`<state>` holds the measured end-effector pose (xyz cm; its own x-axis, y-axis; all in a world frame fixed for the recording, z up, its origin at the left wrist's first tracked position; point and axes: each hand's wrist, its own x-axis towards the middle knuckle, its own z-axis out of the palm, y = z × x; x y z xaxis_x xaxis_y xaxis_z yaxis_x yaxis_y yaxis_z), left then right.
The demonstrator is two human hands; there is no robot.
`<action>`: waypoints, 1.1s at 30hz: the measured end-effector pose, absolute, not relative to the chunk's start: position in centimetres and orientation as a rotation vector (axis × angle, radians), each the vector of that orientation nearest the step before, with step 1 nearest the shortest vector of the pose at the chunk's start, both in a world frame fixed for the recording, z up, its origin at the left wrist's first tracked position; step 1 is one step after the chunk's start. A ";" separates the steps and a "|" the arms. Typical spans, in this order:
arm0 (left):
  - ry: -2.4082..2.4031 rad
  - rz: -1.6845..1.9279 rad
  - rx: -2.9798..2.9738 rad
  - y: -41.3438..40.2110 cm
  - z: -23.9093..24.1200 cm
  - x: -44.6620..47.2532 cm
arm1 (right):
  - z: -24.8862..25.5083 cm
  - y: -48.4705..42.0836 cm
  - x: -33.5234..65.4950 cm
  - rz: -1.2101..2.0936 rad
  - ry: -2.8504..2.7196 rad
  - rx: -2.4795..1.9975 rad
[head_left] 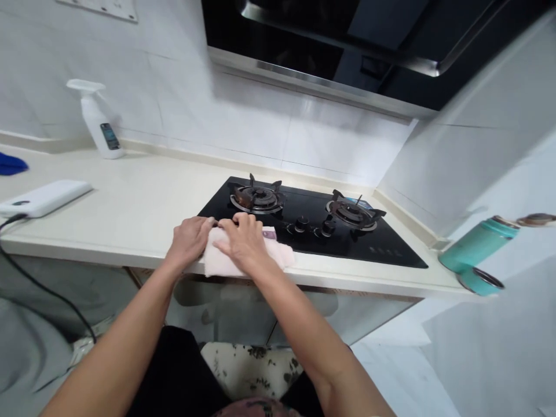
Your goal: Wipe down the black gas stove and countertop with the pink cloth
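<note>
A pale pink folded cloth lies on the cream counter at the front left corner of the black gas hob. My left hand rests on the cloth's left end, fingers curled down onto it. My right hand lies flat on top of the cloth, fingers stretched toward the left and touching the left hand's fingertips. Both hands press the cloth against the counter edge. The hob has two burners and two knobs in the middle.
A white spray bottle stands by the tiled wall at the back left. A white power bank with a black cable lies at the left. A teal flask and its lid sit at the right edge. A black hood hangs above.
</note>
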<state>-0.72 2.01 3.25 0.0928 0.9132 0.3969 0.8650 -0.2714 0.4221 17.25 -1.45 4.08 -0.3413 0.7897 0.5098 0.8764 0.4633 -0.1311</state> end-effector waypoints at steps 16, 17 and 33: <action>1.799 0.975 2.278 2.0 3.0 -0.4 | 0.3 -8.9 43.2 -0.218 -1.865 -1.711; 1.794 0.985 2.278 1.9 3.0 -0.3 | 0.0 -9.2 44.6 -0.257 -1.806 -1.763; 1.700 1.205 2.068 1.3 2.5 -0.2 | 2.3 -2.3 20.0 -0.207 -2.143 -1.459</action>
